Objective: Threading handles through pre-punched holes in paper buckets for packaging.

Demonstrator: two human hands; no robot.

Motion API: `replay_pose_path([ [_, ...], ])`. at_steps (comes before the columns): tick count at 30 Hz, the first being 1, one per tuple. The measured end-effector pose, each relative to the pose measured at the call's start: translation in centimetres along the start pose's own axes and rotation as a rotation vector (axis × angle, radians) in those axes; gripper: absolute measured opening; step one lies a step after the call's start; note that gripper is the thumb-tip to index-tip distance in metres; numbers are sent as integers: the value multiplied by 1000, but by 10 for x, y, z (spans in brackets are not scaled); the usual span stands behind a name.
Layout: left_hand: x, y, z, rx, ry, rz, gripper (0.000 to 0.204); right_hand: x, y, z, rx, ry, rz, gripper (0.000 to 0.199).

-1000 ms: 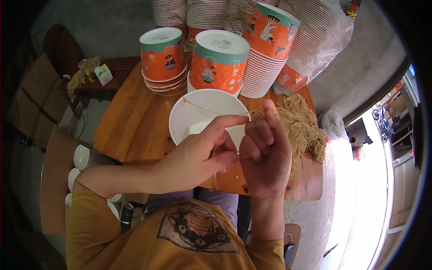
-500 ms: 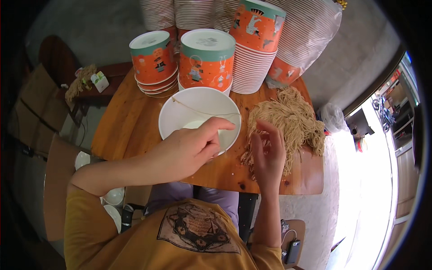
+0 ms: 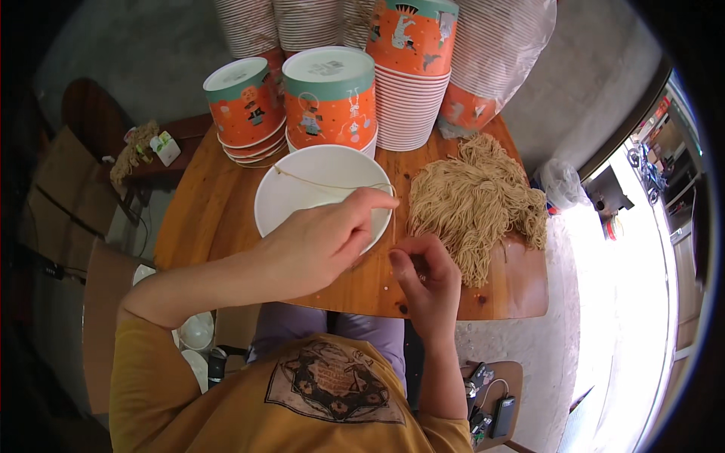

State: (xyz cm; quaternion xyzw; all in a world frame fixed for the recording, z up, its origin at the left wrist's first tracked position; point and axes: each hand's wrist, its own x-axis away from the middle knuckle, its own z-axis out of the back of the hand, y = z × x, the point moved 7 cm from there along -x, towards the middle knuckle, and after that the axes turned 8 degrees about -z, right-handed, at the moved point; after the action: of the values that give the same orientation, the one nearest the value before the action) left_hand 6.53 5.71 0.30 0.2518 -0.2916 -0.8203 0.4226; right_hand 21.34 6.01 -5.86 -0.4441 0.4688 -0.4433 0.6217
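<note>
A white-lined paper bucket stands upright at the table's near middle, its open mouth facing up. A thin tan cord crosses its mouth from the left rim to the right rim. My left hand reaches over the bucket, its forefinger bent at the right rim; it appears to grip the wall there, with the other fingers curled and partly hidden. Just right of the bucket, my right hand is closed in a pinch. A faint strand seems to run from the rim down to its fingertips.
Upturned orange and green buckets stand in stacks behind, some wrapped in clear plastic. A heap of tan cords lies at the right on the wooden table. A cardboard box stands at the left, a stool with a power bank at lower right.
My right hand has moved down and left, toward the bucket, and its fingers have closed into a pinch. My left hand stays at the rim; the whole view has shifted slightly.
</note>
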Motion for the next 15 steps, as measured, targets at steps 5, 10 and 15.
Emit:
replay_pose_path([
  [5,8,-18,-5,-69,39,-50,40,6,0,-3,145,202,25,6],
  [10,14,-25,-4,70,-15,87,35,6,5,-12,122,227,85,5],
  [15,16,-27,-5,86,-58,169,40,7,32,-26,-318,75,-207,9],
])
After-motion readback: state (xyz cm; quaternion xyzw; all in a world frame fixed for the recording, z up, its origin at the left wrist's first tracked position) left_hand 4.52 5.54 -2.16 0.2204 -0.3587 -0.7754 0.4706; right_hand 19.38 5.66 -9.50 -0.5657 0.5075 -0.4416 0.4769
